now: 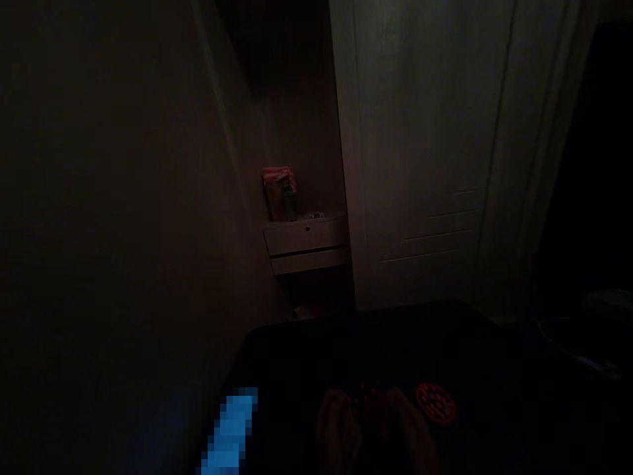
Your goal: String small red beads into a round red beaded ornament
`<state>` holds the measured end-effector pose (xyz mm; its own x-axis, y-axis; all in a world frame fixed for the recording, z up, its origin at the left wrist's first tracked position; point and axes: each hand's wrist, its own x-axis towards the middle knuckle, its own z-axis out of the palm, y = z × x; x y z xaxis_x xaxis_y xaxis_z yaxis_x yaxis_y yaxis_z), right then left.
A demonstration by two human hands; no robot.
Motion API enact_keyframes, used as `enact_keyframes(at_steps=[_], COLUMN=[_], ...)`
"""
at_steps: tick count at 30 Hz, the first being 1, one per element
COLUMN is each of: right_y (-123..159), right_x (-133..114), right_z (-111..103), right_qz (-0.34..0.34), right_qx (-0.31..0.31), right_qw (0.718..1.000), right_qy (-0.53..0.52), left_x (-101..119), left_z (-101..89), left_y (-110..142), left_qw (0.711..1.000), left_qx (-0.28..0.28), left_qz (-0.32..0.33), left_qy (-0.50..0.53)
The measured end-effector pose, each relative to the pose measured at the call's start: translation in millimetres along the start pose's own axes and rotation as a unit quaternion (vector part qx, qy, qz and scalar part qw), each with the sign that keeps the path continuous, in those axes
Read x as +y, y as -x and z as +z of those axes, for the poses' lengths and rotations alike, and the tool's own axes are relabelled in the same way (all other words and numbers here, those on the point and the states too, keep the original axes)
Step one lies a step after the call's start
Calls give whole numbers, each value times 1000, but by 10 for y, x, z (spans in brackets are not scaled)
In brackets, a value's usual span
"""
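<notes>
- Red bits, small and spiky-looking, near edge, right of centre, between the two hands. Too dark to tell exact shape.
- Left hand: upright-ish, fingers curved, just beside the bits on their left. Grip width or hold: can't tell.
- Right hand: angled, on the bits' right. Contact and finger opening: can't tell, lower part lost in shadow.
- Red disc, dark pattern inside, lies right of the right hand, near it, apart from the bits.
- Blue pixelated patch, near left, well apart from the hands. Content unreadable.
- Black surface under all that, rounded far corners.
- Thin pale cable-like line, right side, dim.
- Pale drawer unit, farther, left of centre, round dark spot on upper front.
- On top: red-and-white package over brown and green items, small blurred item to their right.
- Tall pale panel, right of drawers, short horizontal grooves low down.
</notes>
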<state>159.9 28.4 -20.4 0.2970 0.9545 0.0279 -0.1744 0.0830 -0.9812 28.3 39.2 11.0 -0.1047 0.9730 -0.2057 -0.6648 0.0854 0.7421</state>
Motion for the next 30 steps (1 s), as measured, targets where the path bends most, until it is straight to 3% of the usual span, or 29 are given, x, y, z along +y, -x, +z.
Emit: enact_keyframes(at_steps=[4,10,19,23,30], right_y=[17,83,122,118,79], right_x=[-14,-245,-347,-333,-267], right_z=[-2,154,145,139,117], right_qz=[-17,-2,-16,-27,-32], right_qx=[-4,-89,-72,-72,-91], right_qw=[1000,996,997,997,995], right_qy=[8,-25,-6,0,8], left_x=[-6,19,-4,-24,-26], left_z=[10,23,-4,-26,-27], left_y=[0,-2,-29,-51,-60], left_qw=[1000,1000,1000,1000,1000], left_qx=[9,-12,-4,-29,-24], left_qz=[-1,-3,-2,-7,-8], left_qy=[3,9,6,8,2])
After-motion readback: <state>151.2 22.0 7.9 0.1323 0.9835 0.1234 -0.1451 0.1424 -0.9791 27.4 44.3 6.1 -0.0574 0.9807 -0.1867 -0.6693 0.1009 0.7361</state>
